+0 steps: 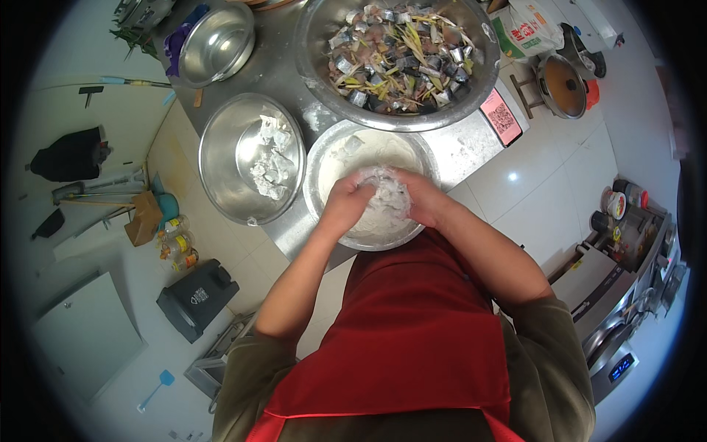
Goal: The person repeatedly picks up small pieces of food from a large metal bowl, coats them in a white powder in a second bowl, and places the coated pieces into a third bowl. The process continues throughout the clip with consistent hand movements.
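Observation:
My left hand (349,200) and my right hand (421,194) cup a clump of flour-coated pieces (390,199) between them. They are over a metal bowl (316,221) of white flour (342,163). What lies inside the clump is hidden by the coating and my fingers. To the left, a steel bowl (218,182) contains several floured pieces (272,157). Beyond the flour stands a large steel basin (309,66) full of cut fish chunks (409,63) mixed with yellow-green shreds.
All the bowls stand on a steel table (276,61). Another steel bowl (218,44) sits at the far left. A phone (501,119) lies by the table's right edge. On the floor are a lidded pan (562,87) on a stool and a black bin (199,298).

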Demonstrator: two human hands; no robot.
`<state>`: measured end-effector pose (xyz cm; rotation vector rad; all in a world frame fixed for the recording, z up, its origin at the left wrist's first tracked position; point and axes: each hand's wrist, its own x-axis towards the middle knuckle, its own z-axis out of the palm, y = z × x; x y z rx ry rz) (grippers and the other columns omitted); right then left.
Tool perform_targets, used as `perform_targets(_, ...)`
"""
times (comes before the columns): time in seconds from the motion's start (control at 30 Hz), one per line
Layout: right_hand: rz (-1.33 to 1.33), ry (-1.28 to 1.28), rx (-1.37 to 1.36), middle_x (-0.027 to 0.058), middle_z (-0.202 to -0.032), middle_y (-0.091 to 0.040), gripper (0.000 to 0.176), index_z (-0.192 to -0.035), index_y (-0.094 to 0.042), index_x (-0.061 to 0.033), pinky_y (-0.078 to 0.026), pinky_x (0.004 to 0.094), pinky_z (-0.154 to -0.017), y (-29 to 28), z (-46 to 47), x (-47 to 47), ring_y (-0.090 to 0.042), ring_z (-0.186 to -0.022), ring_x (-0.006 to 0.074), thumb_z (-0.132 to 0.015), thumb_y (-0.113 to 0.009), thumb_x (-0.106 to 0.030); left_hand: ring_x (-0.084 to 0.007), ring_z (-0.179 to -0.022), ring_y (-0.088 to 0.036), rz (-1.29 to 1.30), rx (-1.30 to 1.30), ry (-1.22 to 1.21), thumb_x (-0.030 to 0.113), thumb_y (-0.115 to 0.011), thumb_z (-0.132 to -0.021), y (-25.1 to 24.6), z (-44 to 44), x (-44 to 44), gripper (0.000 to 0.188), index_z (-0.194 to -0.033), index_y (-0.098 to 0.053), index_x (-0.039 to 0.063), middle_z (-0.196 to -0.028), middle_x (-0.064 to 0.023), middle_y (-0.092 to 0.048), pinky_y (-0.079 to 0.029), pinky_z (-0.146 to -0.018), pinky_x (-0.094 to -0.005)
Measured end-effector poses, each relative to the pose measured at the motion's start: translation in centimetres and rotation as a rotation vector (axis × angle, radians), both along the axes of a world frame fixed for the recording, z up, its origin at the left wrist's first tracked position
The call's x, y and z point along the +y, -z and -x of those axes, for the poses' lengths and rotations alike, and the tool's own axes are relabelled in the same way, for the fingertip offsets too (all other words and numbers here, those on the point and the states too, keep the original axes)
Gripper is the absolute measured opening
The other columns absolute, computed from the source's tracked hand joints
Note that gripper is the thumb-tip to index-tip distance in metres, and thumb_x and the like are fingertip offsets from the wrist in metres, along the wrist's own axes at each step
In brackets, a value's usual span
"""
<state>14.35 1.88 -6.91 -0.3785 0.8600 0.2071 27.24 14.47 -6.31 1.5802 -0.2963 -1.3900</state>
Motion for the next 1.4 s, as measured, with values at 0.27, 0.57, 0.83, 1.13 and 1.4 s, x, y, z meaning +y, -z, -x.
perform_targets(0.27,-0.031,0.103,0.082,0.003,-0.108,-0.067,0.024,-0.114,-0.062,-0.0125,-0.052,0.0374,-0.085,1.2,-0.1,0.1,-0.064,-0.097,0.0193,-0.093,-0.057,-0.023,-0.021,-0.084,-0.067,0.074,-0.168,-0.293,0.006,-0.061,-0.085,1.6,-0.4,-2.7,0.03,-0.113,-0.06,-0.003,-0.095,-0.0149,-0.069,-0.053,-0.075,-0.0329)
perform_targets(0.57,-0.034,0.13,0.078,0.0055,-0.103,-0.068,0.026,-0.112,-0.063,-0.0083,-0.054,0.0375,-0.084,1.0,1.7,0.6,-0.065,-0.094,0.0211,-0.088,-0.061,-0.017,-0.0422,-0.085,-0.066,-0.389,-1.232,0.279,0.016,-0.062,-0.083,3.2,-1.4,-4.6,0.026,-0.103,-0.054,0.001,-0.1,-0.023,-0.065,-0.054,-0.077,-0.0505)
perform_targets(0.83,-0.161,0.183,0.031,0.0102,-0.113,-0.068,0.036,-0.121,-0.062,-0.0047,-0.053,0.0431,-0.091,-0.3,2.9,-0.5,-0.066,-0.102,0.0264,-0.088,-0.057,-0.02,-0.0383,-0.096,-0.064,-0.318,-1.222,0.325,0.013,-0.064,-0.079,3.4,-1.4,-4.0,0.035,-0.112,-0.055,0.004,-0.11,-0.0193,-0.058,-0.054,-0.081,-0.0467)
perform_targets(1.13,-0.239,0.149,-0.043,0.0119,-0.113,-0.068,0.036,-0.119,-0.062,-0.0031,-0.052,0.0445,-0.091,0.8,3.0,-0.8,-0.066,-0.102,0.0279,-0.091,-0.055,-0.024,-0.0407,-0.098,-0.06,-0.238,-1.27,0.27,0.012,-0.066,-0.075,-0.1,-1.5,-2.5,0.042,-0.114,-0.055,0.003,-0.11,-0.0234,-0.059,-0.051,-0.083,-0.0479)
perform_targets(1.4,-0.125,0.024,0.018,0.0075,-0.113,-0.068,0.032,-0.12,-0.062,-0.0091,-0.052,0.041,-0.086,0.6,1.6,-1.0,-0.065,-0.102,0.0236,-0.096,-0.049,-0.027,-0.0253,-0.101,-0.062,0.089,-0.466,0.181,0.009,-0.06,-0.085,-0.3,-0.5,0.6,0.044,-0.128,-0.055,0.004,-0.109,-0.0144,-0.065,-0.049,-0.089,-0.0355)
